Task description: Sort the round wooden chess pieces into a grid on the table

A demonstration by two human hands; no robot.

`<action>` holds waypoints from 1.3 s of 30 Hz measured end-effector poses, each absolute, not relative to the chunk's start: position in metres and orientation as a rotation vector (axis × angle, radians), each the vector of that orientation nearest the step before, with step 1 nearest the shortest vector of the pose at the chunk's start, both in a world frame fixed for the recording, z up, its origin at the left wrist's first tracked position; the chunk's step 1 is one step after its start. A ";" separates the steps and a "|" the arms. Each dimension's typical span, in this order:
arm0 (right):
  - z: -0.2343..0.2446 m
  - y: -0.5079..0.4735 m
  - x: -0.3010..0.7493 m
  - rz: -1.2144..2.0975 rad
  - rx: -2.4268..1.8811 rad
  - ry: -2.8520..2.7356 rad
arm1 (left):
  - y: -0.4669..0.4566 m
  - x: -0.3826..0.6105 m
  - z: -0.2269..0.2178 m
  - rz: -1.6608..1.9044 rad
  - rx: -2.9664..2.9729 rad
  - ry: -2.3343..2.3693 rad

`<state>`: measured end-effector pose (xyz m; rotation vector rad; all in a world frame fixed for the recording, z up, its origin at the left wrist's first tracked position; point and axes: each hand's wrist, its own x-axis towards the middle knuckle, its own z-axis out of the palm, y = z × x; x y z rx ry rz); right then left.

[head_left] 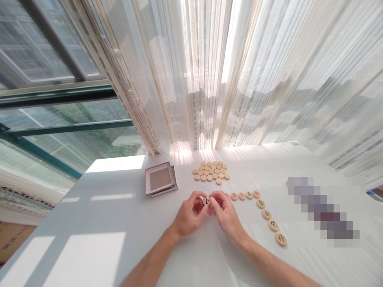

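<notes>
Between my fingertips is a round wooden xiangqi piece (206, 201) with a black character facing me. My left hand (190, 215) pinches it from the left, and my right hand (225, 215) has thumb and finger closed at its right edge. Just past my right hand, a row of xiangqi pieces with red and black characters (241, 195) runs to the right. The line then bends toward me along black-marked pieces (273, 225). Beyond my hands lies a cluster of blank-side-up pieces (210, 172). My right fingers partly hide the row's left end.
An open shallow box (172, 165) stands at the back left of the white table (143, 255). A pixelated patch (323, 211) covers something on the right. Sheer striped curtains (206, 79) hang along the far edge, beside a window (68, 119) at left.
</notes>
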<state>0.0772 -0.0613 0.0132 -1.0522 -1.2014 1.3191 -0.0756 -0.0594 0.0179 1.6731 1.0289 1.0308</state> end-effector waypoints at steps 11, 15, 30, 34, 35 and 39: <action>0.023 -0.065 0.077 1.359 -1.057 -1.214 | -0.058 -0.075 0.016 1.005 1.589 1.170; 0.025 -0.066 0.077 1.380 -1.035 -1.218 | -0.058 -0.076 0.016 1.015 1.577 1.154; 0.024 -0.064 0.078 1.345 -1.059 -1.236 | -0.058 -0.078 0.015 1.004 1.613 1.093; 0.022 -0.064 0.078 1.334 -1.068 -1.239 | -0.058 -0.079 0.015 1.013 1.637 1.080; 0.021 -0.064 0.078 1.337 -1.065 -1.239 | -0.058 -0.078 0.015 1.013 1.638 1.079; 0.020 -0.064 0.078 1.347 -1.050 -1.230 | -0.058 -0.078 0.015 1.016 1.634 1.102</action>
